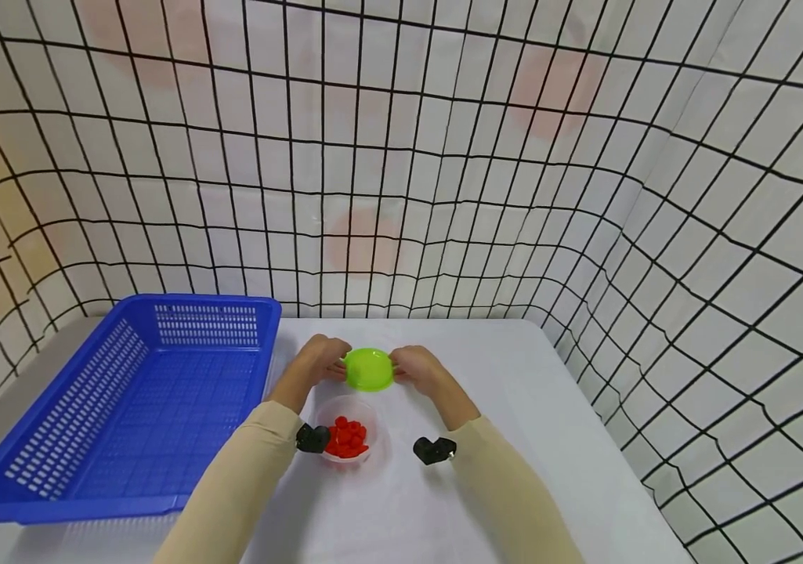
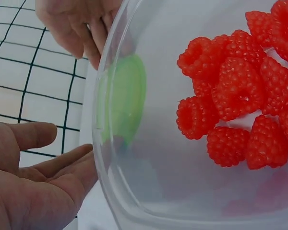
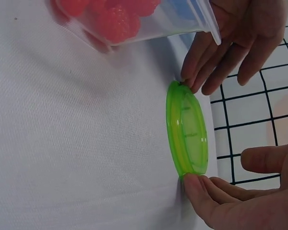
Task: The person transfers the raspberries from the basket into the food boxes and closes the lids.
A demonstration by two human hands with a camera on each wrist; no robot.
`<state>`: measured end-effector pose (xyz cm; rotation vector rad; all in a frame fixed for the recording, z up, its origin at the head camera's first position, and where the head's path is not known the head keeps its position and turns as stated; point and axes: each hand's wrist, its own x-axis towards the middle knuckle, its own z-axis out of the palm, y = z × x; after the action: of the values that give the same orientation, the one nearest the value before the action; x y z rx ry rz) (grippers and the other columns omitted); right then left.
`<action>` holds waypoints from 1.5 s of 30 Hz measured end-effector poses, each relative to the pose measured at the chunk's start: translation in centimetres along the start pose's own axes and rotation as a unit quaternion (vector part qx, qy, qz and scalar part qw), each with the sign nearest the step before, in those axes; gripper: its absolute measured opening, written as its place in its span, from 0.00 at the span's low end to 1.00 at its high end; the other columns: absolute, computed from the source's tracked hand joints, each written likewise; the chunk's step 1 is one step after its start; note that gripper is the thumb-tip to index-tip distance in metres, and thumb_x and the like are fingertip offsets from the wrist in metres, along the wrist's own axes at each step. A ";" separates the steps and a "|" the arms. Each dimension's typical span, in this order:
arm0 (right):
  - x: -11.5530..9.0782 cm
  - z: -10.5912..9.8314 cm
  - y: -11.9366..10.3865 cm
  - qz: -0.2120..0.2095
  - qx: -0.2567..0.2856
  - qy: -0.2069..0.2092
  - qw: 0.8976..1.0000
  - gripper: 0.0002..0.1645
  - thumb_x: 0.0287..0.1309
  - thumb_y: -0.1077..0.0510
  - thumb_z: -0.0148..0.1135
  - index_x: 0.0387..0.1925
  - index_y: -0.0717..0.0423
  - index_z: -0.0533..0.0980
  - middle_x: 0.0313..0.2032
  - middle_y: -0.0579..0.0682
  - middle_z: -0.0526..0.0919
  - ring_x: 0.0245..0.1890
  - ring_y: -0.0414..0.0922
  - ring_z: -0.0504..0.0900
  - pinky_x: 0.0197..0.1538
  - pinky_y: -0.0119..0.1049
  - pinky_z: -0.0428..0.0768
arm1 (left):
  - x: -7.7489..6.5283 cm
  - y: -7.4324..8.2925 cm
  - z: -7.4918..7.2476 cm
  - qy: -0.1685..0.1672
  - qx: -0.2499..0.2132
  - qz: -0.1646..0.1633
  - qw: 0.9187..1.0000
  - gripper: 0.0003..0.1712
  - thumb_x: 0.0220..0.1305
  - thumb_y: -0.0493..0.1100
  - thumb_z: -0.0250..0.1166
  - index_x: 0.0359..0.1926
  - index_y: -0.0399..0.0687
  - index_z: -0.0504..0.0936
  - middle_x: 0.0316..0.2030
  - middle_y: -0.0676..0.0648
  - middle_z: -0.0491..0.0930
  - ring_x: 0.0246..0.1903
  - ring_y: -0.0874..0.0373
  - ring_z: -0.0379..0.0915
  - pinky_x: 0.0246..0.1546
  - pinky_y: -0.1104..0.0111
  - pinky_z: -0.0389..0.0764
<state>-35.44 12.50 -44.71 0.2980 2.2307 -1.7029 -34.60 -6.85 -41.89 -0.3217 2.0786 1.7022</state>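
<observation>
A round, translucent green lid [image 1: 369,370] lies between my two hands, beyond a clear plastic bowl [image 1: 334,407] of red raspberries [image 1: 347,439]. At the lid's left edge, the fingertips of my left hand [image 1: 320,356] touch it. My right hand [image 1: 418,366] touches the opposite edge with its fingertips. In the right wrist view, both hands have fairly straight fingers against the lid [image 3: 187,132], and the right thumb stands apart from it. The bowl [image 2: 163,177] covers part of the lid in the left wrist view.
A blue plastic basket [image 1: 154,423] with slotted sides stands on the left of the white tabletop [image 1: 500,384]. Black wire grid [image 1: 394,149] rises behind the table and along both sides. Dark devices sit at both wrists.
</observation>
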 end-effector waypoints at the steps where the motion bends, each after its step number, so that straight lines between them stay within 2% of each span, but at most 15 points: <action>1: 0.0 0.0 0.0 0.003 0.011 0.003 1.000 0.23 0.68 0.62 0.54 0.58 0.74 0.72 0.55 0.64 0.78 0.48 0.52 0.78 0.64 0.46 0.80 | -0.1 0.0 -0.1 0.000 -0.003 0.000 1.000 0.29 0.75 0.42 0.53 0.66 0.22 0.66 0.60 0.24 0.73 0.58 0.38 0.77 0.63 0.56 0.79; 8: 0.3 -0.3 -0.1 0.034 0.080 -0.003 0.996 0.27 0.71 0.59 0.56 0.64 0.72 0.70 0.56 0.65 0.77 0.43 0.49 0.78 0.65 0.45 0.80 | 0.1 0.2 -0.6 -0.004 -0.047 -0.022 0.999 0.32 0.77 0.45 0.52 0.70 0.23 0.62 0.63 0.24 0.70 0.63 0.37 0.74 0.65 0.55 0.77; 14: 0.4 -0.7 -0.2 0.039 0.132 -0.021 0.990 0.30 0.72 0.56 0.55 0.67 0.71 0.67 0.55 0.63 0.73 0.46 0.51 0.76 0.67 0.48 0.77 | 0.2 0.2 -1.0 -0.010 -0.084 -0.030 0.996 0.35 0.78 0.47 0.50 0.72 0.22 0.58 0.64 0.25 0.70 0.63 0.38 0.74 0.67 0.54 0.75; 18: 0.1 -0.9 -0.4 0.043 0.166 -0.029 0.985 0.30 0.74 0.55 0.54 0.66 0.73 0.66 0.56 0.63 0.72 0.49 0.53 0.74 0.69 0.48 0.74 | 0.2 0.1 -1.5 -0.005 -0.090 -0.025 0.996 0.33 0.78 0.46 0.49 0.69 0.21 0.63 0.62 0.27 0.74 0.58 0.40 0.78 0.66 0.55 0.76; 24: -0.5 -1.4 -0.8 0.043 0.197 -0.054 0.978 0.29 0.75 0.56 0.52 0.66 0.75 0.65 0.55 0.65 0.73 0.50 0.55 0.77 0.71 0.49 0.73 | -0.4 0.3 -2.3 -0.001 -0.081 -0.028 0.996 0.22 0.72 0.35 0.52 0.61 0.24 0.72 0.53 0.29 0.80 0.49 0.42 0.84 0.61 0.54 0.80; 30: -1.0 -2.6 -1.1 0.030 0.198 -0.067 0.977 0.23 0.75 0.58 0.52 0.57 0.76 0.71 0.47 0.63 0.77 0.46 0.55 0.82 0.67 0.50 0.76 | -1.3 0.9 -3.3 -0.045 -0.058 -0.006 0.997 0.22 0.74 0.38 0.51 0.59 0.23 0.74 0.47 0.31 0.83 0.38 0.49 0.86 0.57 0.55 0.83; 33: -1.2 -3.0 -1.3 0.023 0.184 -0.067 0.980 0.17 0.73 0.60 0.54 0.50 0.74 0.75 0.42 0.61 0.80 0.45 0.54 0.84 0.61 0.47 0.81 | -1.7 1.1 -3.5 -0.048 -0.045 0.007 0.998 0.20 0.75 0.39 0.54 0.56 0.24 0.77 0.42 0.34 0.86 0.34 0.52 0.87 0.52 0.58 0.86; 38: -2.2 -3.1 -1.7 -0.002 0.114 -0.064 0.991 0.12 0.67 0.65 0.60 0.46 0.72 0.78 0.33 0.55 0.84 0.35 0.47 0.87 0.46 0.37 0.88 | -2.7 1.5 -3.2 -0.027 0.002 0.030 0.999 0.16 0.69 0.36 0.63 0.52 0.26 0.82 0.36 0.38 0.88 0.29 0.57 0.86 0.45 0.64 0.88; 41: -3.1 -3.0 -1.9 -0.026 0.067 -0.077 0.994 0.14 0.65 0.65 0.63 0.47 0.74 0.79 0.32 0.54 0.85 0.31 0.43 0.86 0.44 0.36 0.89 | -3.4 1.5 -3.2 -0.025 0.036 0.041 0.998 0.16 0.67 0.34 0.65 0.52 0.27 0.82 0.38 0.37 0.87 0.29 0.56 0.85 0.43 0.65 0.88; 45: -4.2 -3.0 -2.1 -0.042 0.021 -0.102 0.994 0.12 0.63 0.66 0.64 0.45 0.71 0.79 0.34 0.54 0.85 0.31 0.43 0.86 0.44 0.36 0.89 | -4.6 1.4 -3.5 -0.044 0.058 0.057 0.996 0.20 0.65 0.32 0.65 0.57 0.28 0.77 0.35 0.39 0.86 0.28 0.56 0.84 0.40 0.65 0.89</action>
<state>-32.63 14.97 -40.54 0.0386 2.0871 -1.7399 -31.78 -10.35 -38.03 -0.0923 2.1559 1.6185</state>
